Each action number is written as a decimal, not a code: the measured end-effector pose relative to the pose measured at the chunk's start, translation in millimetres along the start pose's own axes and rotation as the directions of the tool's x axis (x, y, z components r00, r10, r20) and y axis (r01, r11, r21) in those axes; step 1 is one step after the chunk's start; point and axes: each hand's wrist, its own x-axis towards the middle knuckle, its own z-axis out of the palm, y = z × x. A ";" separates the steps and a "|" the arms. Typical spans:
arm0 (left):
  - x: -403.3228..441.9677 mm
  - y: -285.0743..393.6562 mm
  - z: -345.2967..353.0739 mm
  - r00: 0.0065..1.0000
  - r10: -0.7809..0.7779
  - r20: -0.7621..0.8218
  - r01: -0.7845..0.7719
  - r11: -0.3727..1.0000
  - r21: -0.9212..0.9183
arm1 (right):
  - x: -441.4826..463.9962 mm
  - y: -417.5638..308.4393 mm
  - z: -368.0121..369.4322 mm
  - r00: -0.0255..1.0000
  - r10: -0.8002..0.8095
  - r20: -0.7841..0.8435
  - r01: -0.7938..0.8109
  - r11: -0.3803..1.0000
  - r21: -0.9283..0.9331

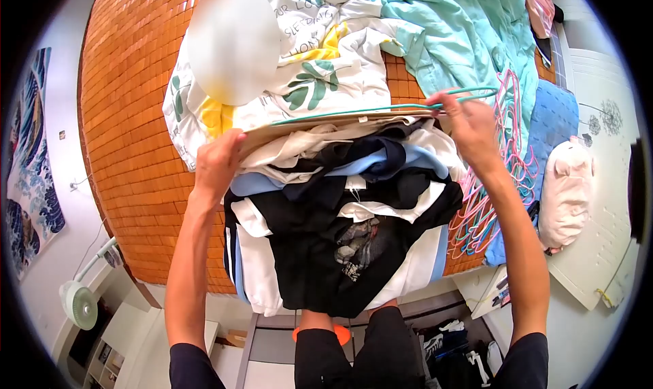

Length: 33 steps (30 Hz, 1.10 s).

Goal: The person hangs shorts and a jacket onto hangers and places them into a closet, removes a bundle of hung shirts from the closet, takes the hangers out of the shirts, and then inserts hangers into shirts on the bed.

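Note:
A pile of shirts lies over the bed's near edge, with a black printed T-shirt (306, 246) on top. Behind its collar are bunched white, dark and light-blue garments. Along the far side of the pile runs a beige garment edge (313, 125), with a teal clothes hanger (381, 108) stretched along it. My right hand (469, 129) is closed around the hanger's right end. At the left end of the beige edge, my left hand (219, 161) is closed on the cloth; its fingertips are partly hidden.
Pink and blue hangers (479, 219) lie heaped at the right. A white printed cloth (360, 69) and mint bedding (462, 42) cover the back of the brown tiled mat (136, 117). A pink plush toy (568, 192) lies right; a fan (80, 304) stands lower left.

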 end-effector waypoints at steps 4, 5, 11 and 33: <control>-34.2 -14.3 6.4 0.998 -0.055 0.018 0.054 0.996 0.065 | 9.9 12.6 -42.1 0.954 0.263 -0.143 -0.167 0.863 0.477; -35.4 -10.6 5.1 0.997 -0.076 0.012 0.075 0.994 0.079 | 12.1 15.0 -50.5 0.926 0.354 -0.133 -0.187 0.733 0.654; 2.3 11.2 17.4 0.982 -0.189 0.014 0.188 0.979 0.082 | 46.7 -63.9 -31.8 0.980 0.095 -0.173 0.058 0.697 0.714; -73.1 120.2 64.8 0.872 -0.069 0.485 -0.030 0.981 0.194 | -261.2 203.6 -170.0 0.647 0.618 -0.447 -0.738 0.654 -0.163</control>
